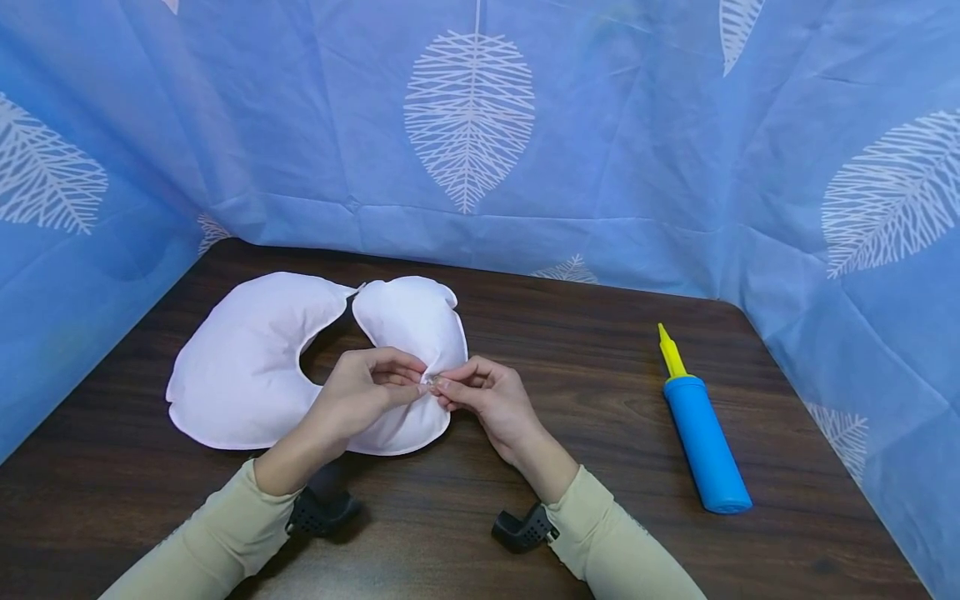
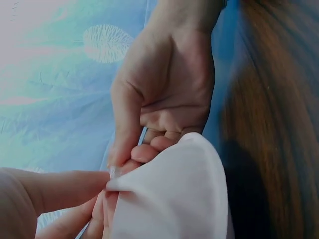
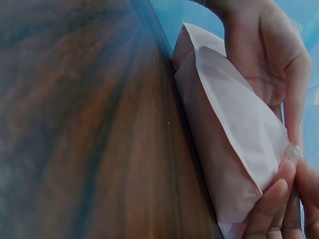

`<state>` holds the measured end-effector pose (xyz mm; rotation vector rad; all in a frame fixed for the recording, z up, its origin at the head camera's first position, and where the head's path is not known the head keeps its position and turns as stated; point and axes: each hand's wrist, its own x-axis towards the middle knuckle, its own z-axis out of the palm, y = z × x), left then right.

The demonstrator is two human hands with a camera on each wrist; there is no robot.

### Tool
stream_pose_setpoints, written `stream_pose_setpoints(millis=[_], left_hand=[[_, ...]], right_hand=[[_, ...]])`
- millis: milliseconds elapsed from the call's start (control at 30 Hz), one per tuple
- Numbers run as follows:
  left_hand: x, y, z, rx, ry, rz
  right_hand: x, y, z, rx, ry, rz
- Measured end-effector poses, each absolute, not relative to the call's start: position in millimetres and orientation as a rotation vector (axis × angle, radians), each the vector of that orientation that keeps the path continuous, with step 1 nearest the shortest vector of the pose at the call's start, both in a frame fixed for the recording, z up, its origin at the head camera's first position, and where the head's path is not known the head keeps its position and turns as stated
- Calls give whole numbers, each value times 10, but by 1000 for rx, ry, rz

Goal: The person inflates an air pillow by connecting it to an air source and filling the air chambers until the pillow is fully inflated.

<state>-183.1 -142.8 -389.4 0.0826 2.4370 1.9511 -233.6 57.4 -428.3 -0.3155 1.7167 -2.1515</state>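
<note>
A pale pinkish-white inflatable neck pillow (image 1: 247, 367), U-shaped and puffed up, lies on the table. My left hand (image 1: 360, 396) pinches a fold of its right arm, beside a small clear valve (image 3: 292, 152). From the other side my right hand (image 1: 491, 400) has the valve between thumb and fingertips. In the left wrist view the right hand (image 2: 169, 79) reaches in from above, and the left thumb comes from the lower left. The right wrist view has the left hand (image 3: 264, 55) behind the pillow's edge. Whether the valve's plug is in cannot be told.
To the right on the dark wooden table (image 1: 585, 400) lies a blue hand pump (image 1: 707, 442) with a yellow nozzle (image 1: 671, 350). A blue curtain (image 1: 615, 125) with white leaf prints hangs round the back and both sides.
</note>
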Motion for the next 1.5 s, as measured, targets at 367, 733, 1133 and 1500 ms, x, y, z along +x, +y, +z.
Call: stream_pose_setpoints(millis=[367,733,1133,1500], left_hand=[[-1813,-1414,-3883,-13,2525,1962],[-1819,-1428,-3880,-9,2446,1948],[-1816,-1409,-3900,15,2399,1963],[-1799,-1375,-3854,35,2627,1739]], right_hand=[[-2353,663,-4271,-343,1529,-2116],[-2360,677,-4301,-364,1426,-2069],[-2357,653,-4313,-336,1473,-2045],[-2317,623,-4272,-329,1534,-2074]])
